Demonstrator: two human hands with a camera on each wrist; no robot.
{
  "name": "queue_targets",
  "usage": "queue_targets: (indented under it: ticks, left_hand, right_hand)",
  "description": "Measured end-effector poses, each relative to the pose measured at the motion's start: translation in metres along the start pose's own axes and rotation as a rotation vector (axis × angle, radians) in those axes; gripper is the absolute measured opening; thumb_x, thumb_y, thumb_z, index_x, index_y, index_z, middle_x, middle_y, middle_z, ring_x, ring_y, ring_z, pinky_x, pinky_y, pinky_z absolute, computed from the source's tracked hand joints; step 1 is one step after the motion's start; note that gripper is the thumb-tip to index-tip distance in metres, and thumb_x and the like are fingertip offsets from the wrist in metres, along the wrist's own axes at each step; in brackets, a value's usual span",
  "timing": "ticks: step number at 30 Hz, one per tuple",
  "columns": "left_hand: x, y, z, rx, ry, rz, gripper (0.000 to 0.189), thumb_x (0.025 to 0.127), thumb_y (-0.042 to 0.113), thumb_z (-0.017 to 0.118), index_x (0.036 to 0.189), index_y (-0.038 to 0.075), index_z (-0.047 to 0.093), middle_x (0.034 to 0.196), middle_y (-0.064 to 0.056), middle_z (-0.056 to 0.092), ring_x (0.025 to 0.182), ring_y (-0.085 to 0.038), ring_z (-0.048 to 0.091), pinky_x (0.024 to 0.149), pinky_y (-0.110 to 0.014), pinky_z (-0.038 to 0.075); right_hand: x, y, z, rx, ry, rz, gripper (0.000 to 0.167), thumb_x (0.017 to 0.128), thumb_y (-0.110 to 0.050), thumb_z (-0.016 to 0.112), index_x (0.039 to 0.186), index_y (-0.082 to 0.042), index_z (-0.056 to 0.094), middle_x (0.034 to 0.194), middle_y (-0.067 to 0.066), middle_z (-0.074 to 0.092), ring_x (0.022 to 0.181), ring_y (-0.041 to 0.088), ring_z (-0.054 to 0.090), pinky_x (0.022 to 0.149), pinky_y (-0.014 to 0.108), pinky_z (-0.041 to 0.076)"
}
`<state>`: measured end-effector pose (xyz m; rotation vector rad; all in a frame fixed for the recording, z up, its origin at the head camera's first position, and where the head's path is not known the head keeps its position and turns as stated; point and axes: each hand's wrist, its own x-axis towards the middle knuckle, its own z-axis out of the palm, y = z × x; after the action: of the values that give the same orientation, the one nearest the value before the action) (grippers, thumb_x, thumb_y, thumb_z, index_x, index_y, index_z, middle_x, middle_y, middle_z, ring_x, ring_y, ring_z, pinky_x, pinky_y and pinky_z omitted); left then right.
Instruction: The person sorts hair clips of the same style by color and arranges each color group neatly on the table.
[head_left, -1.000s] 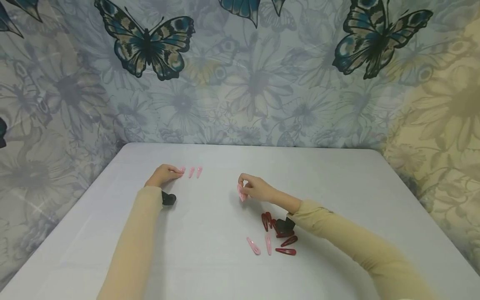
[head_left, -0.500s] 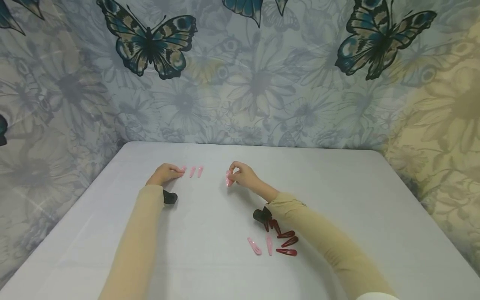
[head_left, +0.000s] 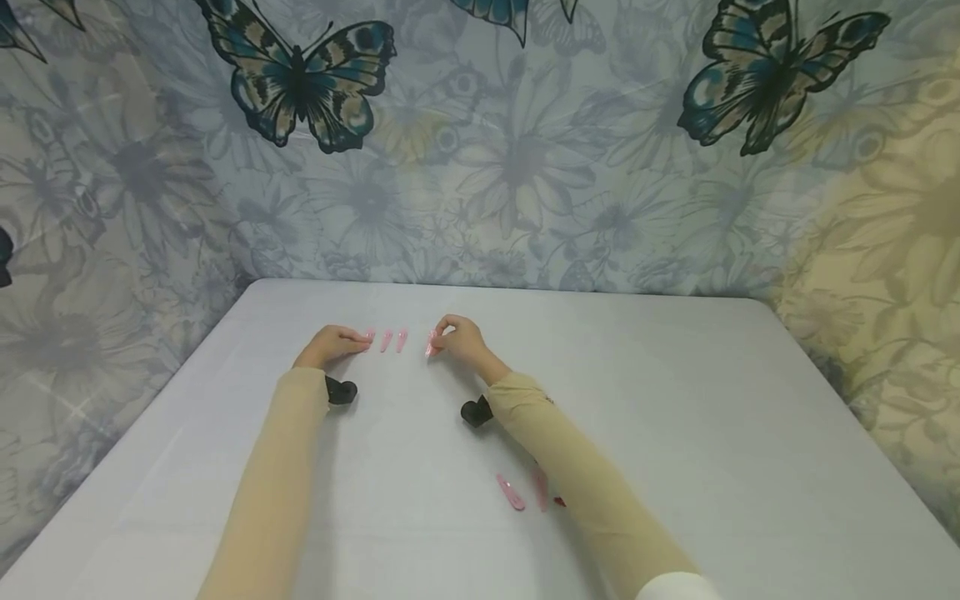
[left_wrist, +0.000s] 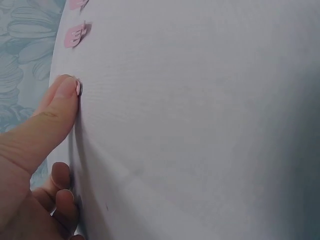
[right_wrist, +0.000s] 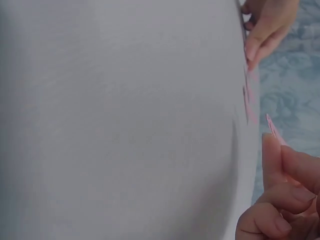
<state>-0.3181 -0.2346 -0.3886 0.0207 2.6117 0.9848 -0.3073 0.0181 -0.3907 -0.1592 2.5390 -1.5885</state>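
My left hand (head_left: 330, 345) is at the far left of the white table, pinching the tip of a pink snap hair clip (head_left: 370, 335) at the tabletop. In the left wrist view, the thumb covers most of that clip (left_wrist: 78, 88). Two more pink hair clips, one (head_left: 386, 341) beside the other (head_left: 402, 340), lie in a row to its right. Just right of the row, my right hand (head_left: 463, 342) pinches another pink hair clip (head_left: 431, 345) between thumb and forefinger. The right wrist view shows this clip (right_wrist: 271, 125) held off the table, pointing out past the fingertips.
Nearer the front lie two pink hair clips, one (head_left: 511, 492) apart from the other (head_left: 540, 488). A dark red clip (head_left: 560, 502) peeks out from under the right sleeve (head_left: 585, 492), which hides the others. A patterned cloth wall (head_left: 510, 192) stands behind the table's back edge.
My right hand has carried its pink hair clip left and away from me, close to the row. Its sleeve now covers the dark red clips. The left hand stays at its clip.
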Motion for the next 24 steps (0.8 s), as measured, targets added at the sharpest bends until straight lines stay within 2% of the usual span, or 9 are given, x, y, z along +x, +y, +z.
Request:
queue_targets:
  ticks: [3, 6, 8, 11, 14, 15, 19, 21, 24]
  left_hand:
    - [0.002, -0.003, -0.001, -0.015, 0.019, 0.004, 0.04, 0.098, 0.025, 0.058, 0.126, -0.003, 0.059, 0.147, -0.028, 0.043, 0.14, -0.046, 0.033, 0.118, -0.056, 0.023]
    - [0.002, -0.005, 0.001, -0.025, 0.042, 0.01, 0.039, 0.097, 0.025, 0.06, 0.125, -0.002, 0.061, 0.147, -0.027, 0.044, 0.14, -0.045, 0.034, 0.118, -0.059, 0.021]
    - [0.003, -0.005, 0.002, -0.024, 0.046, 0.008, 0.038, 0.097, 0.026, 0.06, 0.125, 0.0, 0.061, 0.147, -0.026, 0.044, 0.141, -0.046, 0.033, 0.117, -0.062, 0.018]
    - [0.002, -0.004, 0.004, -0.003, 0.047, -0.009, 0.038, 0.098, 0.028, 0.059, 0.126, 0.002, 0.061, 0.148, -0.025, 0.043, 0.142, -0.046, 0.03, 0.115, -0.067, 0.015]
    - [0.0, -0.002, 0.003, 0.007, 0.068, -0.014, 0.039, 0.097, 0.029, 0.059, 0.125, 0.002, 0.062, 0.147, -0.024, 0.045, 0.142, -0.046, 0.031, 0.115, -0.069, 0.014]
    - [0.0, -0.001, 0.002, 0.015, 0.08, -0.009, 0.039, 0.097, 0.028, 0.059, 0.125, 0.002, 0.062, 0.147, -0.025, 0.045, 0.141, -0.046, 0.032, 0.114, -0.069, 0.015]
    - [-0.001, 0.003, 0.002, 0.023, 0.109, 0.002, 0.037, 0.096, 0.028, 0.061, 0.122, 0.002, 0.063, 0.144, -0.025, 0.048, 0.14, -0.045, 0.035, 0.115, -0.069, 0.013]
    - [-0.001, 0.003, 0.002, 0.023, 0.11, -0.003, 0.037, 0.096, 0.028, 0.062, 0.122, 0.002, 0.063, 0.145, -0.024, 0.048, 0.14, -0.045, 0.035, 0.115, -0.069, 0.013]
    - [-0.001, 0.001, 0.002, 0.019, 0.108, -0.014, 0.038, 0.096, 0.029, 0.062, 0.123, 0.003, 0.063, 0.146, -0.024, 0.046, 0.141, -0.045, 0.034, 0.114, -0.07, 0.012]
  right_hand:
    - [0.01, 0.0, 0.007, -0.026, 0.02, 0.016, 0.008, 0.086, -0.003, 0.067, 0.081, -0.004, 0.061, 0.087, 0.016, 0.074, 0.069, 0.013, 0.059, 0.072, 0.02, 0.043]
    - [0.026, 0.009, 0.014, -0.022, 0.006, 0.041, 0.009, 0.084, -0.005, 0.071, 0.082, -0.003, 0.062, 0.1, 0.015, 0.072, 0.085, 0.019, 0.059, 0.08, 0.028, 0.046]
    - [0.037, 0.021, 0.019, -0.038, 0.01, -0.001, 0.012, 0.081, -0.01, 0.075, 0.078, -0.007, 0.063, 0.101, 0.01, 0.07, 0.086, 0.018, 0.057, 0.076, 0.027, 0.046]
    - [0.049, 0.027, 0.026, -0.078, -0.002, 0.006, 0.015, 0.079, -0.009, 0.076, 0.075, -0.008, 0.062, 0.098, 0.007, 0.07, 0.083, 0.018, 0.054, 0.069, 0.028, 0.045]
    - [0.05, 0.019, 0.03, -0.106, 0.007, 0.015, 0.014, 0.077, -0.003, 0.074, 0.074, -0.005, 0.061, 0.087, 0.009, 0.07, 0.075, 0.017, 0.053, 0.062, 0.027, 0.042]
    - [0.045, 0.009, 0.029, -0.124, 0.006, 0.043, 0.012, 0.079, 0.001, 0.072, 0.076, -0.002, 0.061, 0.087, 0.011, 0.07, 0.075, 0.018, 0.053, 0.062, 0.027, 0.043]
    - [0.034, -0.002, 0.031, -0.225, 0.067, -0.028, 0.012, 0.082, 0.002, 0.068, 0.076, -0.002, 0.059, 0.071, 0.007, 0.062, 0.062, 0.012, 0.045, 0.059, 0.02, 0.035]
    - [0.032, -0.004, 0.033, -0.275, 0.08, -0.049, 0.01, 0.084, 0.001, 0.067, 0.079, -0.003, 0.06, 0.074, 0.006, 0.061, 0.063, 0.011, 0.043, 0.061, 0.019, 0.034]
    - [0.031, -0.007, 0.036, -0.319, 0.066, -0.032, 0.006, 0.087, -0.003, 0.068, 0.085, -0.003, 0.062, 0.088, 0.01, 0.066, 0.071, 0.014, 0.045, 0.065, 0.021, 0.034]
